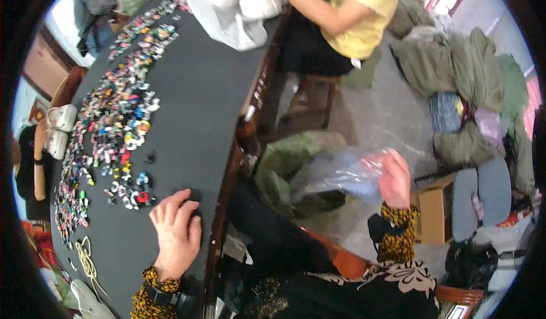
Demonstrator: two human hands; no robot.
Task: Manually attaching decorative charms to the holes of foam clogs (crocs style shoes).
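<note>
Clear plastic bag [341,174] pinched in right hand [395,178] grip; left hand [176,231] flat, holding nothing, on black table [199,91].

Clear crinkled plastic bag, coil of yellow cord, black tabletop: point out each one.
Clear crinkled plastic bag [341,174], head view, on its middle fold beside the right hand.
Coil of yellow cord [85,257], head view, on its loops.
Black tabletop [199,91], head view, on a bare patch.

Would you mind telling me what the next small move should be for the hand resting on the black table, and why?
Probably the left hand should close on the small dark piece under its fingertips and carry it toward the clear plastic bag. The right hand holds that bag off the table's edge, away from the black table, and many more small coloured pieces lie spread further out.
</note>
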